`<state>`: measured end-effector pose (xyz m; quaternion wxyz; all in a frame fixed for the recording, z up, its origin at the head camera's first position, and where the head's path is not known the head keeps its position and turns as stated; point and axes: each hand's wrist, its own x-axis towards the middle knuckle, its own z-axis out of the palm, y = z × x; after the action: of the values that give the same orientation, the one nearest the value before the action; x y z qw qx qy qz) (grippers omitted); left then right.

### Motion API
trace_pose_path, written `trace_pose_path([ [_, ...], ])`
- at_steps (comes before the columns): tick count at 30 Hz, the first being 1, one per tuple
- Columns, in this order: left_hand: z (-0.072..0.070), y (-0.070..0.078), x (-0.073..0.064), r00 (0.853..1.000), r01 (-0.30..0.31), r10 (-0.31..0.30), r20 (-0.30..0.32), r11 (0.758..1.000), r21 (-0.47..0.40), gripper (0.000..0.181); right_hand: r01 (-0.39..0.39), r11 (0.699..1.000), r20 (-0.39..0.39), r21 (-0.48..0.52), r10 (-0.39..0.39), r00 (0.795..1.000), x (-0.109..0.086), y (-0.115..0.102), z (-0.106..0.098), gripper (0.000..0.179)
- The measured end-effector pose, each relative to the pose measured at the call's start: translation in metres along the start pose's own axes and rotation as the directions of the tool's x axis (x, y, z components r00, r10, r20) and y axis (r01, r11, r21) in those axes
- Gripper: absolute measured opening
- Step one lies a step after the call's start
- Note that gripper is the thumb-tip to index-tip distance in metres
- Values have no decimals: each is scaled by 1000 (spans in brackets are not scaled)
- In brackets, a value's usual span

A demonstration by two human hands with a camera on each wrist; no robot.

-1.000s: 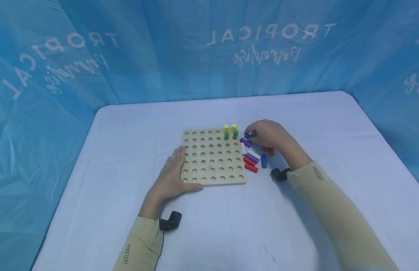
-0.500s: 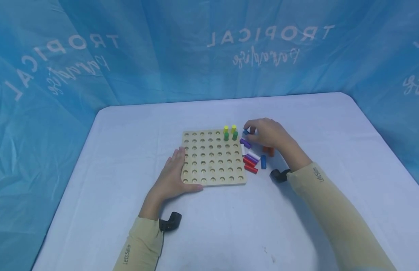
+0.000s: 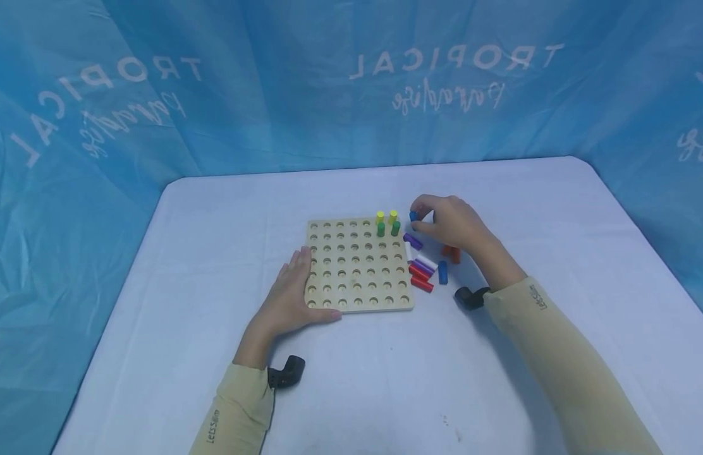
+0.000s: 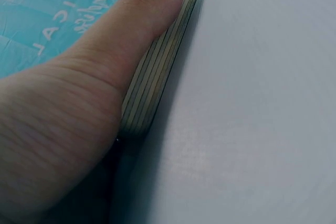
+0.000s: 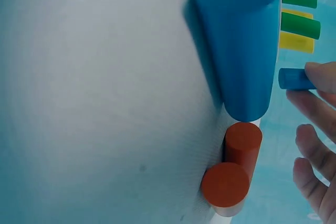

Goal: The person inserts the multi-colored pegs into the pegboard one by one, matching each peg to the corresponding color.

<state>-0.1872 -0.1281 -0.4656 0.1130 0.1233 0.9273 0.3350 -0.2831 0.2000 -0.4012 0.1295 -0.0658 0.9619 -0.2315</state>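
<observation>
In the head view my left hand (image 3: 289, 294) lies at the near-left corner of a wooden pegboard (image 3: 334, 280), fingers straight along its left side and thumb against its front edge. The left wrist view shows that thumb (image 4: 131, 24) on the board's layered edge. Beyond the board's far-right corner, my right hand (image 3: 451, 222) pinches a blue peg (image 3: 413, 216) between thumb and fingertips; the peg stands roughly upright there. Two yellow pegs (image 3: 393, 215) and two green pegs (image 3: 396, 228) stand in the holes at that corner.
Loose pegs lie right of the board: purple (image 3: 412, 241), white (image 3: 427, 261), red (image 3: 422, 284), and another blue peg (image 3: 442, 272). Orange pegs (image 3: 456, 255) lie partly under the right hand. A white cloth covers the table (image 3: 351, 392); a blue curtain (image 3: 306, 126) hangs behind.
My right hand has moved slightly away from me, and the blue peg in its fingers has turned from slanted to nearly upright. The left hand and the board have stayed put.
</observation>
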Motion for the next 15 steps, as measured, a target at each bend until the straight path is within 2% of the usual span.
trace_pose_path([
  [7,0,1,0,1000,6,-6,4,1000,-5,143,16,998,-33,53,-15,999,-4,-2,-1,35],
  [15,-1,1,0,1000,0,0,0,1000,-6,144,46,998,-61,53,-43,997,-4,-9,-1,32],
])
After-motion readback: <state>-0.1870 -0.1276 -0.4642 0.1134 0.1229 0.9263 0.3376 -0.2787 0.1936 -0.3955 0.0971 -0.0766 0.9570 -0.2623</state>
